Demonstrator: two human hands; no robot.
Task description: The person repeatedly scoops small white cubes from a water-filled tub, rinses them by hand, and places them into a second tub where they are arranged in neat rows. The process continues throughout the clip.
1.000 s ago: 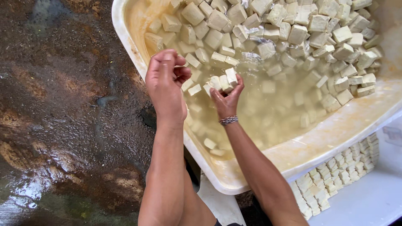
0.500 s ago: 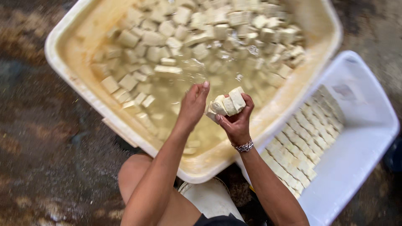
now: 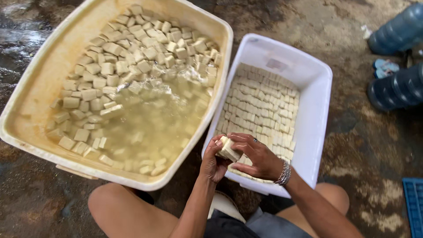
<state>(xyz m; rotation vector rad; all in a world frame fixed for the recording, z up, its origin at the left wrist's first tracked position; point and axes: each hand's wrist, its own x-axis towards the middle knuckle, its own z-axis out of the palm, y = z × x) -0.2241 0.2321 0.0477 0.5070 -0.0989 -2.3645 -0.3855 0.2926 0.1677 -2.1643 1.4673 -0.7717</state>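
My left hand (image 3: pixel 213 162) and my right hand (image 3: pixel 257 158) together clasp a small stack of pale tofu blocks (image 3: pixel 228 150) over the near left corner of the white rectangular tub (image 3: pixel 318 105). That tub holds neat rows of tofu pieces (image 3: pixel 264 105). To its left stands a large cream tub (image 3: pixel 37 83) of cloudy water with several loose tofu cubes (image 3: pixel 132 57) floating, mostly at its far side. A bracelet sits on my right wrist and a ring on one finger.
The two tubs rest side by side on a wet, stained concrete floor (image 3: pixel 365 145). Two blue water jugs (image 3: pixel 396 88) lie at the far right. A blue crate corner (image 3: pixel 414 205) shows at the lower right. My bare knees are below the tubs.
Both hands have left the cream tub's water and moved right with the tofu blocks, now over the white tub. The view has shifted right too.
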